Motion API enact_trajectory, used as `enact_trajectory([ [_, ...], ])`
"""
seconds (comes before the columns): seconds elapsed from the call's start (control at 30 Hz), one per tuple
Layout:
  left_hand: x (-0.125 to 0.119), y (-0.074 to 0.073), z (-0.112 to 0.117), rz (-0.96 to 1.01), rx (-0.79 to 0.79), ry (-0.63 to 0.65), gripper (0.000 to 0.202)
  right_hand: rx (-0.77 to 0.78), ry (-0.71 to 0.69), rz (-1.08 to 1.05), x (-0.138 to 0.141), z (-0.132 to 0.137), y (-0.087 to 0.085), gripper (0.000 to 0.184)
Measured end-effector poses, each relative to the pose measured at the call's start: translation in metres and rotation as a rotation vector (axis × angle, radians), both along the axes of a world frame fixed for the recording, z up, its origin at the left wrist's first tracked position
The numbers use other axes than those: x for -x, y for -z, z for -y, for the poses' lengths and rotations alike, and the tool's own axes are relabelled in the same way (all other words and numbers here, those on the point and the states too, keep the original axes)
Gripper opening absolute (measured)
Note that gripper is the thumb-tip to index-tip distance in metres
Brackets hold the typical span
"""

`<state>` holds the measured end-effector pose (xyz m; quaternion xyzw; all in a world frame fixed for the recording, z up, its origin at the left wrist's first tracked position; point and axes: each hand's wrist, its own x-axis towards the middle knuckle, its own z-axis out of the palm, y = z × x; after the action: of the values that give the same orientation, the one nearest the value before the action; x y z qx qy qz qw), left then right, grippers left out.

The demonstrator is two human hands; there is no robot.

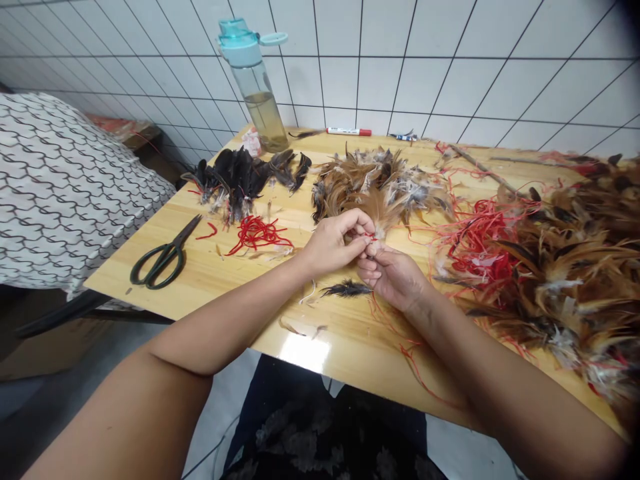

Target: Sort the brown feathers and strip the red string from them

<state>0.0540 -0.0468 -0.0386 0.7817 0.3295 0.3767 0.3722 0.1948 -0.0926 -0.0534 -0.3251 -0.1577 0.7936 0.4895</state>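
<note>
Both hands meet over the middle of the table, fingertips pinched together. My left hand (333, 243) is closed on a short bit of red string (370, 235) at the base of a fluffy brown feather bunch (383, 212). From the right, my right hand (397, 277) is closed around the pale quill end of that bunch. Fingers hide part of the quills and string. Just below the hands lies a small black feather (347, 288). Behind them is a pile of brown feathers (350, 173).
Black-handled scissors (159, 265) lie at the left, near cut red strings (257, 235) and black feathers (237, 177). A water bottle (260, 100) and a red marker (349, 131) stand and lie by the tiled wall. Tangled red string (483, 233) and a large feather heap (575, 267) cover the right.
</note>
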Motion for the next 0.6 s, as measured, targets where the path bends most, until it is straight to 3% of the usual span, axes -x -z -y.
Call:
enact_trajectory([
  [0.17,0.0031,-0.0001,-0.0056,0.104,0.275,0.124,0.009,-0.005,0.005,0.008,-0.0011,-0.0004,0.0011,0.012],
  [0.27,0.0051,-0.0010,-0.0086,0.149,0.344,0.164,0.008,0.014,0.015,0.003,-0.0007,-0.0002,-0.0006,0.013],
  [0.5,0.0031,0.0037,-0.0086,0.110,0.291,0.136,0.010,0.049,0.055,0.000,0.0004,-0.0004,-0.0013,0.016],
  [0.6,-0.0001,0.0026,-0.0054,0.060,0.129,0.080,0.011,0.043,0.061,-0.025,0.0011,-0.0005,-0.0012,0.017],
])
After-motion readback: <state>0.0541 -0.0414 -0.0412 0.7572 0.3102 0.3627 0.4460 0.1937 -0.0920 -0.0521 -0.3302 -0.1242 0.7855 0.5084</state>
